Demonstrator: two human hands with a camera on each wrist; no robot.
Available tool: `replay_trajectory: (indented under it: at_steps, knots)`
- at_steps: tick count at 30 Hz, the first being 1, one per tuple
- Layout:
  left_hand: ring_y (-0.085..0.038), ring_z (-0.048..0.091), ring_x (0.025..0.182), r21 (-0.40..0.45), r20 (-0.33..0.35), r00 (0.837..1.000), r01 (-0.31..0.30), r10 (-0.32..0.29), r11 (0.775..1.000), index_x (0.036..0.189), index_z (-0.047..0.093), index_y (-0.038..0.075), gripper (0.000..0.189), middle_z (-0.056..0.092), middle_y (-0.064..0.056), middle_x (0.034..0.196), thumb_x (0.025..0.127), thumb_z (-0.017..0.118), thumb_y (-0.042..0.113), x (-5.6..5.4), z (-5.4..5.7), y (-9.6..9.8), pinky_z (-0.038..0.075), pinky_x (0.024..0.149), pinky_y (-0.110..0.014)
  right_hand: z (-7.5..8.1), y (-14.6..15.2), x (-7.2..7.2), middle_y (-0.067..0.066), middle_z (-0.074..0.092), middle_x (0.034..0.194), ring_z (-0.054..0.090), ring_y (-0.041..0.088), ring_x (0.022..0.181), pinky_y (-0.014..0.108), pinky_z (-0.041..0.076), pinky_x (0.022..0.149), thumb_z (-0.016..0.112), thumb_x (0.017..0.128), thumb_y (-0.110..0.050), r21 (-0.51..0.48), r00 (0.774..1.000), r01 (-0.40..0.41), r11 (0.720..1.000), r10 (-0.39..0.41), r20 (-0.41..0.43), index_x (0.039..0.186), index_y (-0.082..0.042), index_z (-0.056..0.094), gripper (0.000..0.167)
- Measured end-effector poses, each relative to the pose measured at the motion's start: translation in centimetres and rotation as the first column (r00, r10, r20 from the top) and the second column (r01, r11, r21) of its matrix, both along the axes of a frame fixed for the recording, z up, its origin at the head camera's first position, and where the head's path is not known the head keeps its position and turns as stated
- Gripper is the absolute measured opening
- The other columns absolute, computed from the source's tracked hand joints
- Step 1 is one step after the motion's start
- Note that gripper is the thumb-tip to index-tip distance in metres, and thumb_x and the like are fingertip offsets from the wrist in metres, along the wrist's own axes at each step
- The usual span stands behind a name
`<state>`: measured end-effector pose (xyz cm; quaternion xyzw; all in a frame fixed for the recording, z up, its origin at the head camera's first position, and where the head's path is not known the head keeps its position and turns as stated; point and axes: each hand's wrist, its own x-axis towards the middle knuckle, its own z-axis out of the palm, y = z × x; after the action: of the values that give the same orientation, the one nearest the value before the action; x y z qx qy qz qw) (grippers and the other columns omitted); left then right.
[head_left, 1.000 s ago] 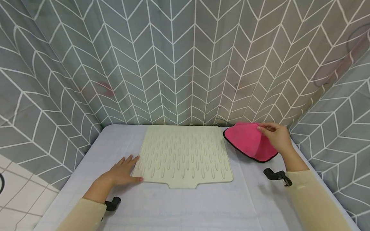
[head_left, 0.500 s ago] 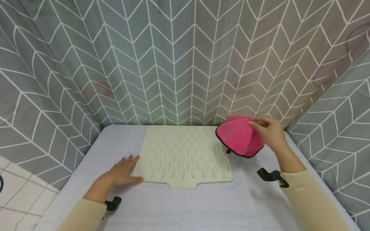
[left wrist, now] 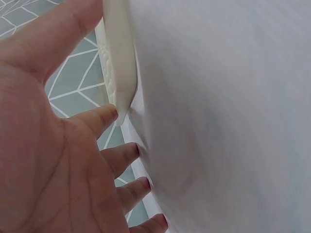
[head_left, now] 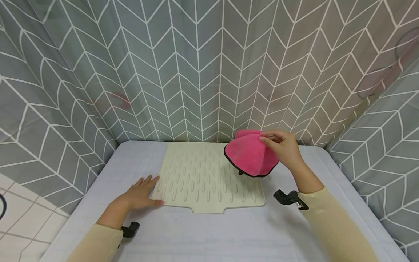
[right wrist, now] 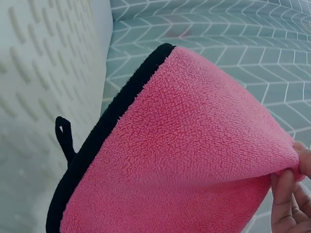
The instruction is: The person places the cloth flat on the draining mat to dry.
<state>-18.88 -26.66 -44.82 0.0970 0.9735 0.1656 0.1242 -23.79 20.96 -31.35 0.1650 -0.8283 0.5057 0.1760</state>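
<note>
Over the far right part of a cream ribbed mat [head_left: 193,174], the person's right hand [head_left: 282,147] holds up a bright pink cloth [head_left: 250,154], thumb and fingers pinched together on its top. The cloth hangs from that grip in a loose, folded cone, its black hem [right wrist: 114,116] curving along the bottom and a small black loop [right wrist: 61,138] sticking out from it. The pile looks thick and fluffy up close, and the cloth throws a soft shadow onto the mat; its right side reaches out past the mat's edge. The left hand [head_left: 139,194] lies at the mat's left side with its fingers spread well apart — the thumb at the near left corner, the index fingertip at the left edge, the other fingertips on the white tablecloth [head_left: 196,236]. The mat lies flat, rows of raised ribs across it and a wide tab [head_left: 208,210] on its near side. Both arms wear pale yellow sleeves [head_left: 337,225], and a black device [head_left: 289,198] sits at each wrist. Behind the table hangs a grey curtain [head_left: 209,72] with white chevron lines — pale floor tiles [head_left: 26,222] show off to the left.
</note>
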Motion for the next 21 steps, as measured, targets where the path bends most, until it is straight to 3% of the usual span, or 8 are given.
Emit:
replay_trajectory:
  at_steps: [7,10,17,19,21]
  knots:
    - [-0.063,0.012,0.141,0.001,0.012,1.0,0.012,-0.012,1.0,0.156,0.028,0.0,0.115,0.019,-0.037,0.157,0.076,0.069,0.073,-0.3,-0.6,-0.1,0.014,0.108,-0.077,-1.8,-1.5,-2.3,0.003,0.075,0.091,0.068,0.003,0.079,0.017,0.054,0.072,0.076,0.091,-0.012,-0.044,0.997,-0.071,0.997,0.07,-0.013,0.111,0.0,0.075,0.024]
    - [-0.063,0.012,0.141,-0.002,0.01,1.0,0.009,-0.009,1.0,0.156,0.028,0.0,0.114,0.019,-0.037,0.157,0.076,0.07,0.071,-0.3,-0.4,0.0,0.015,0.108,-0.077,-1.9,-2.8,-2.7,0.01,0.075,0.092,0.068,0.005,0.079,0.018,0.053,0.072,0.076,0.09,-0.011,-0.045,0.995,-0.096,0.994,0.096,-0.003,0.11,0.0,0.075,0.023]
    - [-0.065,0.017,0.139,-0.031,-0.012,1.0,0.006,-0.007,0.999,0.155,0.031,-0.001,0.108,0.023,-0.038,0.155,0.078,0.074,0.063,-0.2,-0.2,0.2,0.019,0.106,-0.078,-0.6,-6.7,-1.9,0.023,0.071,0.098,0.067,0.009,0.078,0.018,0.054,0.072,0.072,0.091,-0.002,-0.052,0.98,-0.193,0.98,0.195,0.036,0.109,0.007,0.072,0.02]
    - [-0.065,0.017,0.139,-0.034,-0.013,1.0,0.006,-0.007,0.999,0.154,0.031,-0.001,0.107,0.023,-0.038,0.155,0.079,0.074,0.062,-0.1,-0.2,0.2,0.02,0.105,-0.078,-0.2,-7.7,-1.5,0.021,0.07,0.098,0.067,0.012,0.077,0.019,0.053,0.071,0.071,0.092,-0.002,-0.029,0.978,-0.205,0.978,0.206,0.04,0.108,0.009,0.072,0.019]
    - [-0.065,0.017,0.139,-0.029,-0.011,1.0,0.004,-0.004,1.0,0.154,0.032,-0.001,0.107,0.023,-0.038,0.155,0.079,0.075,0.061,-0.1,-0.1,0.2,0.02,0.105,-0.078,-0.9,-8.3,-2.0,0.017,0.071,0.098,0.066,0.013,0.078,0.019,0.052,0.069,0.072,0.092,-0.006,-0.022,0.977,-0.204,0.979,0.205,0.062,0.107,0.004,0.074,0.019]
